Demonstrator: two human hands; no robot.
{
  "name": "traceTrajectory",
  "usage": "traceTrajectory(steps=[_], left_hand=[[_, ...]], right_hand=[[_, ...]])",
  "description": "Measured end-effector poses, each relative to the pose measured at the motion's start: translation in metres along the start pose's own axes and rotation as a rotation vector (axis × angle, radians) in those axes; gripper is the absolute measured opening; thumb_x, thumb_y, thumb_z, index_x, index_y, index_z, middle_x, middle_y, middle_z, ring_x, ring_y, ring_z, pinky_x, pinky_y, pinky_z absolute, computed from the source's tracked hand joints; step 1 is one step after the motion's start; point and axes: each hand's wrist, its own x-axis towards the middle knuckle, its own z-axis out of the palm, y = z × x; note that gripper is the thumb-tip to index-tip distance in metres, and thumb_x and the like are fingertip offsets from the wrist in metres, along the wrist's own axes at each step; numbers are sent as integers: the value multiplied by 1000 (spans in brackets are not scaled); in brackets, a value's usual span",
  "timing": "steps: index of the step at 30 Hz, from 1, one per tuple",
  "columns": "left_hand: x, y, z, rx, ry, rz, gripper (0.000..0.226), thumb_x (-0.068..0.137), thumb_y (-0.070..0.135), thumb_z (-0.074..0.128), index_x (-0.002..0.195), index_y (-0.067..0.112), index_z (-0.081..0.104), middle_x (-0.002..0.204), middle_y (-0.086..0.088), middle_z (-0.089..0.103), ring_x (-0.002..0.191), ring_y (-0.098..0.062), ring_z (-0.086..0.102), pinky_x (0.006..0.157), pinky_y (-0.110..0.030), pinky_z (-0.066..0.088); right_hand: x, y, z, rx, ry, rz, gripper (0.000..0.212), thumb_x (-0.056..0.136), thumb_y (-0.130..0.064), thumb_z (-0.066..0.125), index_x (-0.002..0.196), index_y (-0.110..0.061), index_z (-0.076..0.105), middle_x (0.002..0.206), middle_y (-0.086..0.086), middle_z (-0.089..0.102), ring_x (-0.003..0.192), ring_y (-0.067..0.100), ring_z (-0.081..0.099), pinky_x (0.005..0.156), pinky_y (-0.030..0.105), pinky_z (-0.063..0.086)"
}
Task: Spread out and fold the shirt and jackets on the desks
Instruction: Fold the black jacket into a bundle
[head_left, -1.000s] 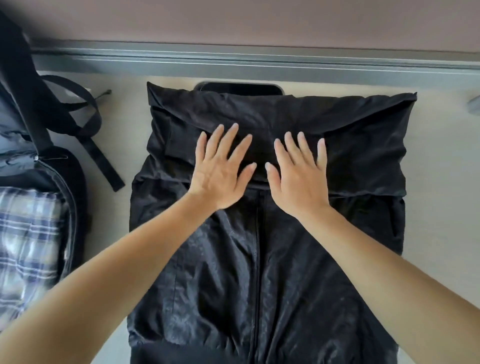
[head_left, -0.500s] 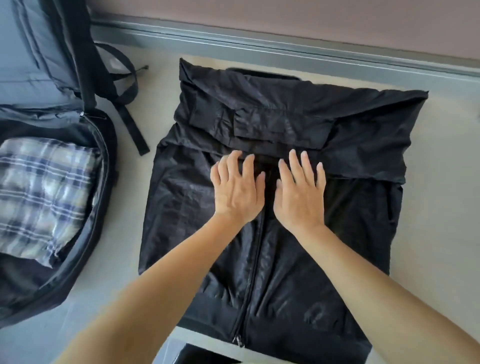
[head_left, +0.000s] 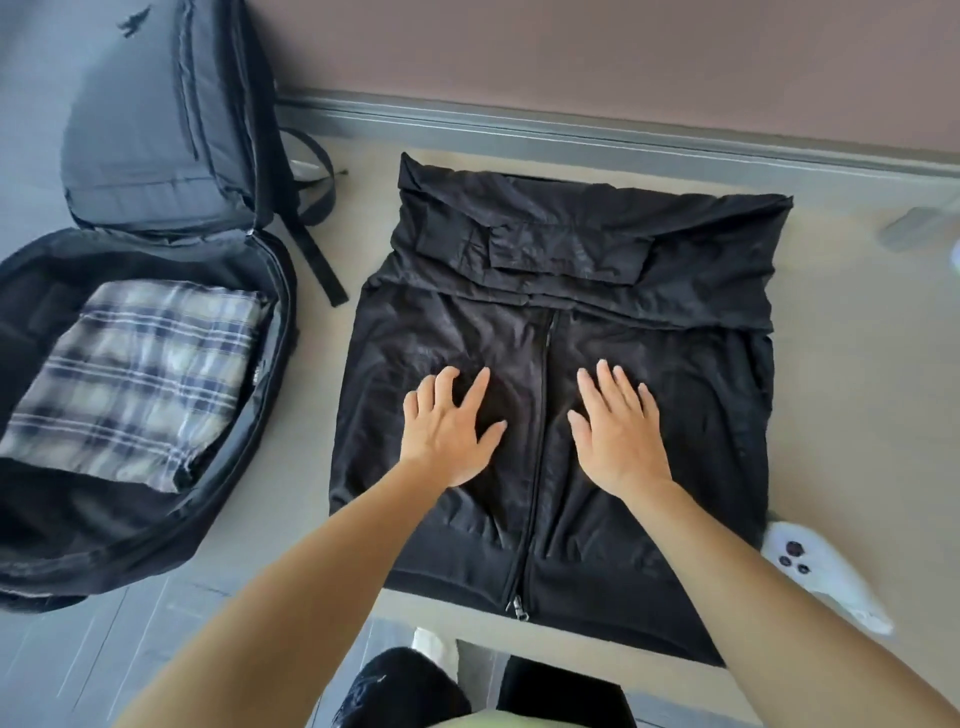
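Jacket (head_left: 691, 384) flat on desk (head_left: 857, 415); left hand (head_left: 449, 428), right hand (head_left: 615, 428) pressing either side of zipper (head_left: 540, 415).

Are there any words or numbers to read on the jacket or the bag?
No readable words or numbers anywhere.
The small dark mark on the open grey fabric backpack: too blurred to read.
The black zip-up fabric jacket: no print visible.

jacket (head_left: 675, 395) on desk (head_left: 852, 415) | both hands on jacket | backpack (head_left: 156, 364) left, shirt (head_left: 140, 374) inside
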Motion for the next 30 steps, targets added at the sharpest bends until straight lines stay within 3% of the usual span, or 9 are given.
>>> traceTrajectory(steps=[3,8,11,14,17,19,24,27,30], left_hand=[[-49,-36,17,-14,35,-5,71,96,64,32,157,31,18,161,-9,19,147,-35,16,118,-53,18],[-114,-76,32,-96,39,-79,56,98,61,36,151,43,30,161,-8,18,147,-37,15,116,-57,19],[-134,-87,31,-270,49,-231,46,97,56,48,142,50,42,157,-8,16,137,-38,24,110,-55,30],[-145,-97,29,-563,53,-316,36,97,40,59,133,36,59,145,-11,30,122,-35,40,108,-46,38],[-145,-108,25,-814,28,-346,21,97,24,63,116,26,70,121,-10,60,82,-17,58,73,-21,52],[-143,-113,20,-926,9,-423,15,94,19,65,103,27,74,102,-6,70,72,-18,60,55,-23,47],[-151,-123,7,-1068,-76,-414,20,97,9,61,96,23,75,81,-4,64,53,-17,45,46,-22,38],[-165,-133,-1,-1063,-116,-425,22,99,11,57,94,21,76,86,-4,67,56,-19,50,47,-23,41],[-179,-143,-4,-1153,-188,-478,22,100,14,55,93,19,75,89,-7,66,56,-18,53,42,-21,42]], right_hand=[[-53,5,6,-20,-9,200,57,105,-43,28,158,-21,22,167,8,10,154,26,6,123,49,9],[-139,4,14,80,74,472,44,104,-38,40,147,-34,46,162,13,25,147,35,22,116,55,22],[-174,3,21,121,97,614,40,104,-37,39,142,-39,53,161,15,24,145,36,22,114,53,22],[-192,1,29,234,205,757,33,103,-33,46,130,-37,64,159,16,25,140,38,26,108,50,25],[-201,2,34,417,301,871,32,102,-27,50,130,-32,66,146,17,40,120,41,42,103,47,35],[-205,6,38,529,317,865,33,101,-25,50,129,-33,65,132,15,55,111,37,54,98,46,46],[-224,2,29,759,438,878,28,98,-13,51,115,-27,68,114,5,65,98,32,62,77,37,50],[-238,-6,22,936,447,871,22,97,-12,55,111,-22,68,107,2,63,86,27,62,71,36,51],[-254,-13,15,1337,361,997,11,98,-9,58,101,-15,68,88,4,59,62,18,50,57,28,47]])
